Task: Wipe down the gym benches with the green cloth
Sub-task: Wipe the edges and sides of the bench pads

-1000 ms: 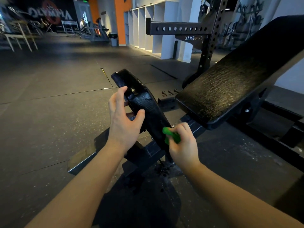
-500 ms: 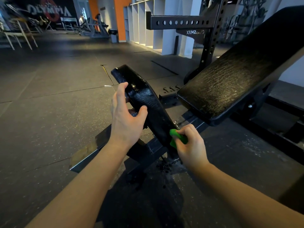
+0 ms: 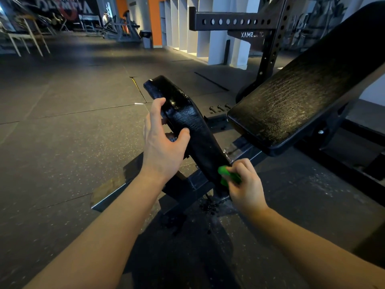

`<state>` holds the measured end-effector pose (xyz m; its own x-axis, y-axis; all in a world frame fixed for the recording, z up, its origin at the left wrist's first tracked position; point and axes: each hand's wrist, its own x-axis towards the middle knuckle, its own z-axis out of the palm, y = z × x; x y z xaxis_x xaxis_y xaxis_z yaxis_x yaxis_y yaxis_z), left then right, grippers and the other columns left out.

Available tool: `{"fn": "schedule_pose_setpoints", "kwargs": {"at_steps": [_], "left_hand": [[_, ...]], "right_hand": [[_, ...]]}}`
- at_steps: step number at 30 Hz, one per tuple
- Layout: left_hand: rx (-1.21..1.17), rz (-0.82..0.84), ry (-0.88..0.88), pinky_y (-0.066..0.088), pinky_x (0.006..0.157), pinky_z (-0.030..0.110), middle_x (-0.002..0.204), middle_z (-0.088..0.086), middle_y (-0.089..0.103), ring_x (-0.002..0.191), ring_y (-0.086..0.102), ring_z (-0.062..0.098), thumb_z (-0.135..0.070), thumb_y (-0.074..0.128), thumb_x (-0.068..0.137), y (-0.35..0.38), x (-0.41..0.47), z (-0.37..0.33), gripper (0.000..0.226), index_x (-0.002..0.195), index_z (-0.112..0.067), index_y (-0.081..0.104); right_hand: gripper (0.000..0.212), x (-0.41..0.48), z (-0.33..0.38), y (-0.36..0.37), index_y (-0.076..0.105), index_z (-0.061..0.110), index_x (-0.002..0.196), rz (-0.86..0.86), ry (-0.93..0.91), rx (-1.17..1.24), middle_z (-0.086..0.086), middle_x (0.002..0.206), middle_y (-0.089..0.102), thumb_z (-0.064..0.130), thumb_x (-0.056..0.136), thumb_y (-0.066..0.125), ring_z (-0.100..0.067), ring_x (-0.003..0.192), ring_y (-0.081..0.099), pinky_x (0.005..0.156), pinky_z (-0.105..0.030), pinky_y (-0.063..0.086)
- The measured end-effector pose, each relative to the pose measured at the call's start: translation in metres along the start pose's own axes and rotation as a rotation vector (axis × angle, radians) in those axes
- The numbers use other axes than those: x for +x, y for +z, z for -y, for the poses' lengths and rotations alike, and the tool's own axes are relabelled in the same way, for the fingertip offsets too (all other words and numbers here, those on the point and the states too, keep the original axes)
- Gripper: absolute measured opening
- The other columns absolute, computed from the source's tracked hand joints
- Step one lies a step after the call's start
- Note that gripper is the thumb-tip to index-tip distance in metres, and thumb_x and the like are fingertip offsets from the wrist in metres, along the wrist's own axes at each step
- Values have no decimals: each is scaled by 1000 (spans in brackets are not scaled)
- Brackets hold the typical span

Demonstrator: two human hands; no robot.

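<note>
Green cloth (image 3: 228,176) against seat pad (image 3: 187,126)

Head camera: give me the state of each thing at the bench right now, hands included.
Seat pad: tilted up steeply, glossy.
Back pad: inclined, surface cracked.
Green cloth: bunched, pressed against the seat pad's lower edge.
Left hand: gripping the seat pad's side.
Right hand: closed on the cloth.
</note>
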<state>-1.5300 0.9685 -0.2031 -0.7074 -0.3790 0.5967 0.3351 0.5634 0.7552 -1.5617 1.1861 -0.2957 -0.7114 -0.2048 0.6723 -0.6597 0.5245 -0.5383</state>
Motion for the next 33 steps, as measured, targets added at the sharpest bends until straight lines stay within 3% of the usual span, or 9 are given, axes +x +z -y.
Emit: {"fn": "schedule_pose_setpoints", "kwargs": {"at_steps": [3,7,11,17,22,27,30,33], "left_hand": [[-1,2,8,49,100,52,138,-10,43,130,44,18,-34,65,86,1,0,0,72,144,-47,24],[-1,-3,4,51,98,52,138,-8,45,130,47,20,-35,65,86,0,0,1,72,144,-45,26],[1,17,27,50,101,51,142,-7,45,131,48,20,-34,65,87,-4,1,5,71,146,-43,26],[-7,12,22,50,101,52,141,-10,42,131,46,18,-33,64,89,-3,-2,2,68,144,-47,25],[-8,11,-3,48,103,52,144,-10,42,133,45,19,-31,64,89,-3,-3,-1,71,146,-48,24],[-57,44,-16,52,100,47,145,-5,45,132,48,16,-30,58,95,-7,0,0,62,147,-44,27],[-76,63,-6,51,101,47,146,-4,44,131,48,17,-30,53,98,-11,1,2,56,147,-41,29],[-50,78,-4,53,101,41,150,-4,37,134,43,15,-30,66,93,-9,-5,-1,71,150,-40,24]], "right_hand": [[20,18,14,4,60,6,81,-37,-19,12,1,94,53,-5,83,76,-18,83,56,72,-34,51],[12,64,63,15,69,3,90,-160,-184,64,-4,98,57,0,84,79,-19,91,57,78,-25,49],[9,70,64,23,71,0,92,-201,-297,39,-10,98,57,2,86,77,-26,93,54,75,-36,49],[12,10,-7,16,66,-2,84,-15,-292,-101,-14,96,55,-5,83,78,-32,87,54,66,-50,47],[11,27,22,13,68,1,86,-77,-239,-19,-8,95,55,0,84,79,-26,86,54,66,-45,49],[9,89,86,26,73,3,94,-268,-293,55,-9,99,59,7,87,77,-23,94,52,77,-28,44],[8,65,64,31,72,2,93,-200,-329,-27,-11,102,59,3,87,76,-25,98,48,80,-31,41],[9,18,7,31,65,5,87,-31,-401,-149,-13,101,58,-1,88,72,-31,91,47,73,-46,43]]}}
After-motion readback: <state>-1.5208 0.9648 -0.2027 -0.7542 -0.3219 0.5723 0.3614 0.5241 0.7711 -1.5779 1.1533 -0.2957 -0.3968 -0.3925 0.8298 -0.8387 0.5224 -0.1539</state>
